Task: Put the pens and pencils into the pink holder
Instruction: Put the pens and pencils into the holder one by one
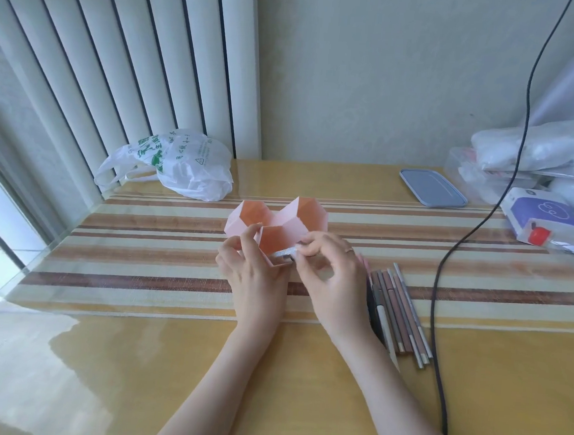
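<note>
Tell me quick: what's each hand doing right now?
Left hand: closed on the pink holder's front wall.
Right hand: pinching a small silvery item at the holder's front rim.

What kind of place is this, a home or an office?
Probably a home, at a table by a window. Vertical blinds hang at the left, a plastic shopping bag lies on the striped table cover, and household packages are piled at the right.

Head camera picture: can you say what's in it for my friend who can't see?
Two hands, left hand and right hand, hold a small silvery object at the near rim of a pink holder on a striped table. Pens and pencils lie beside the right hand.
</note>
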Demonstrator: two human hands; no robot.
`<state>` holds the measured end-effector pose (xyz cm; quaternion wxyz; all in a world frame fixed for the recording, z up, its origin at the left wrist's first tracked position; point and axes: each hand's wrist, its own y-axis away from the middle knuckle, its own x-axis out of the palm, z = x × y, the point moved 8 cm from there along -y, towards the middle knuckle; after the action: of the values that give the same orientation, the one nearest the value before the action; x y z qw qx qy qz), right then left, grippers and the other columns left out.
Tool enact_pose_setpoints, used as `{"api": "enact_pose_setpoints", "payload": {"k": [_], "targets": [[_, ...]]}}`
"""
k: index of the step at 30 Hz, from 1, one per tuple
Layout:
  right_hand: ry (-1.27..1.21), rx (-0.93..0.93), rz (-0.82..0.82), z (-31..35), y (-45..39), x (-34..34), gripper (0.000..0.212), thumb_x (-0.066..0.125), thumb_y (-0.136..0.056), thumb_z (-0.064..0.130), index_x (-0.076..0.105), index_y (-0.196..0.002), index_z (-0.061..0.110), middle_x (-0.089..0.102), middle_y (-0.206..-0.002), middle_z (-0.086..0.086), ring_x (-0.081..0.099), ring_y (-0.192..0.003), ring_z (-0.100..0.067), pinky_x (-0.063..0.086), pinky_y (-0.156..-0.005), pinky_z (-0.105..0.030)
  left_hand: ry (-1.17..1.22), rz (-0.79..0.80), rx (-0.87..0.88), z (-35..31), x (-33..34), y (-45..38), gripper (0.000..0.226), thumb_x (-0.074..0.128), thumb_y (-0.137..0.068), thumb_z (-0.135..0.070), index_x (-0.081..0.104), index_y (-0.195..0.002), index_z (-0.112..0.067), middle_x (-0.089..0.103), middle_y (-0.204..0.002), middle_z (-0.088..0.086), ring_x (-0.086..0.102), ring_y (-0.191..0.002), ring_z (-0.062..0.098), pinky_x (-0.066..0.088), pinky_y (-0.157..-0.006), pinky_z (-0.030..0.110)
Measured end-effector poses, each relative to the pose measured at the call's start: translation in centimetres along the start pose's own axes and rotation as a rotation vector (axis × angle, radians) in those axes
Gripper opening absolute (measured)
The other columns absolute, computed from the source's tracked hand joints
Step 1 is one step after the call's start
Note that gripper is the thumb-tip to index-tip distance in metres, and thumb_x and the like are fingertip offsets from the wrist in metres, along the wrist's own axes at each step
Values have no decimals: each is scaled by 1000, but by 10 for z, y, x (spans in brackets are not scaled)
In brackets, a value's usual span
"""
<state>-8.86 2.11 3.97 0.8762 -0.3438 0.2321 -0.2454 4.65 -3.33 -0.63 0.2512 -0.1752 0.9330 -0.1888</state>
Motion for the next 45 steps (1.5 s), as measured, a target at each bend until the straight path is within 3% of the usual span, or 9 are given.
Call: {"api": "enact_pose_setpoints", "payload": {"k": [4, 10, 14, 17, 20, 28, 35, 40, 45], "targets": [[59, -27, 13, -2, -2, 1, 6, 70, -82, 16, 71, -80, 11, 64, -101, 0, 60, -96, -18, 39, -86, -11, 26, -9, 6, 2, -1, 0, 64, 70, -73, -16, 38, -129, -21, 31, -116, 8, 29, -104, 24, 30, -98, 46], [59, 142, -54, -27, -2, -10, 22, 46, -95, 11, 57, -111, 19, 61, -108, 14, 58, -97, -2, 49, -86, -30, 139, -93, -109, 13, -11, -9, 69, 76, -72, -19, 35, -127, -22, 31, -111, 5, 16, -94, 6, 24, -93, 32], [262, 188, 272, -43, 6, 21, 50, 43, -91, -8, 52, -134, 17, 55, -138, 1, 50, -127, -20, 26, -111, -16, 145, -157, -135, 17, -18, -14, 70, 77, -71, -17, 35, -126, -22, 29, -109, 3, 25, -105, 15, 23, -93, 30], [469, 93, 525, -39, 18, 50, 53, 40, -95, 1, 39, -144, 23, 34, -154, 1, 26, -144, -23, 28, -114, -43, 134, -134, -138, 17, -16, -13, 70, 77, -70, -17, 35, -126, -22, 31, -111, 5, 25, -105, 17, 21, -89, 26], [629, 104, 748, -51, 37, 66, 48, 33, -101, 16, 30, -146, 33, 24, -158, 5, 16, -146, -23, 15, -114, -48, 90, -105, -99, 15, -13, -13, 69, 73, -69, -13, 34, -125, -25, 34, -114, 9, 24, -101, 17, 25, -90, 32], [665, 124, 609, -46, 27, 54, 28, 43, -98, 31, 56, -117, 16, 58, -119, -4, 48, -113, -27, 36, -91, -39, 87, -120, -93, 16, -13, -13, 65, 70, -71, -10, 35, -123, -26, 34, -112, 7, 23, -101, 18, 24, -92, 33], [583, 145, 318, -34, 13, 33, 37, 70, -82, 29, 43, -61, 17, 57, -61, -5, 58, -72, -30, 39, -62, -33, 76, -127, -84, 17, -14, -13, 64, 71, -71, -11, 34, -122, -27, 38, -115, 14, 18, -94, 12, 26, -94, 37], [698, 226, 501, -47, 20, 40, 35, 58, -91, 26, 54, -124, 15, 63, -111, -6, 51, -110, -29, 43, -87, -40, 66, -131, -83, 15, -14, -12, 66, 70, -70, -7, 34, -122, -27, 37, -115, 15, 16, -92, 11, 27, -95, 39], [600, 267, 481, -43, 18, 37, 40, 49, -89, 8, 52, -128, 15, 60, -115, -7, 49, -112, -26, 47, -90, -40, 70, -124, -86, 15, -13, -11, 66, 70, -70, -9, 34, -122, -27, 37, -115, 16, 17, -92, 12, 27, -94, 36]]}}
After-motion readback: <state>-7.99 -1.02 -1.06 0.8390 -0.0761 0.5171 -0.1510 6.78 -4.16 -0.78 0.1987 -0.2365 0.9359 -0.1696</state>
